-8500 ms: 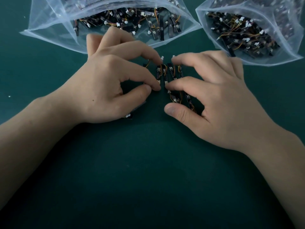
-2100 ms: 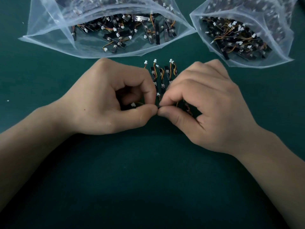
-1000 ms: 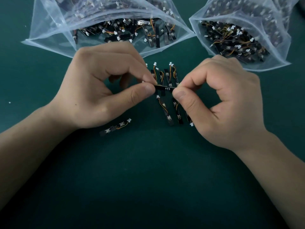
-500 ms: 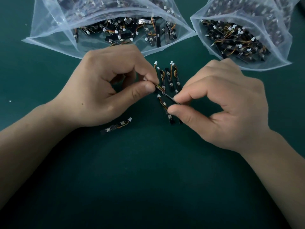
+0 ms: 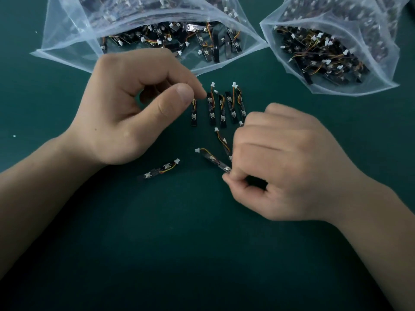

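Pinching strip board [image 5: 213, 160] lower end: right hand [image 5: 280, 167]; left hand [image 5: 125, 108] curled, empty, apart up-left.

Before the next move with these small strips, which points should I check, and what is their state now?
1. Right hand pinches the held strip by its lower end: ok.
2. Its white connector touches no neighbour: ok.
3. Left hand free to help: cannot tell; its fingertips hide the top of the leftmost strip.
4. Row of strips lies parallel on the mat: ok.
5. Loose strip lined up with the row: not ok; it lies slanted and apart.
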Action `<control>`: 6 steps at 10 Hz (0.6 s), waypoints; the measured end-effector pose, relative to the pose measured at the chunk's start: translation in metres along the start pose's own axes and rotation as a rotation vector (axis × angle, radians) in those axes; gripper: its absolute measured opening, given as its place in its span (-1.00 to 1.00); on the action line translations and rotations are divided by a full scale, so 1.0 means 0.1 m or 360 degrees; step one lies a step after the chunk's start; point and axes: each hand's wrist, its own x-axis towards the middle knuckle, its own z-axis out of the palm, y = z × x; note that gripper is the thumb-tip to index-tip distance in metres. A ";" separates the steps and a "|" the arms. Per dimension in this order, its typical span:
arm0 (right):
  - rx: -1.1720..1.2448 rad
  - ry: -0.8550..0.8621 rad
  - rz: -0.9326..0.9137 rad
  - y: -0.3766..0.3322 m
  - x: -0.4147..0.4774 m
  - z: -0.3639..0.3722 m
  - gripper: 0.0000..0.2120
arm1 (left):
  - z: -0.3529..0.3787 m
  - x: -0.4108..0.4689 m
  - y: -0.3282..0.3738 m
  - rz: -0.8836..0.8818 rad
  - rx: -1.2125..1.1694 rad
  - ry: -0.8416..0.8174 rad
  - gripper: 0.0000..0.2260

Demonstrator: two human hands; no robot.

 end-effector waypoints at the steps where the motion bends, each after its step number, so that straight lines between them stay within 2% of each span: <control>1: 0.0049 -0.0105 -0.0009 -0.01 0.01 0.00 -0.74 | -0.01 -0.01 -0.07 -0.0081 0.0061 0.0028 -0.61; 2: 0.0210 -0.0186 0.0046 -0.02 -0.01 -0.03 -0.68 | 0.02 0.00 -0.04 -0.0126 0.0077 0.0043 -0.62; 3: 0.0258 -0.0174 0.0110 0.00 -0.01 -0.04 -0.75 | 0.02 -0.01 -0.05 -0.0123 0.0105 0.0052 -0.64; 4: 0.0199 -0.0192 0.0133 0.03 -0.02 -0.04 -0.88 | 0.01 -0.01 -0.07 -0.0089 0.0102 0.0055 -0.66; 6: 0.0097 -0.0245 0.0134 0.03 -0.02 0.00 -0.88 | 0.01 -0.02 -0.08 -0.0084 0.0126 0.0036 -0.68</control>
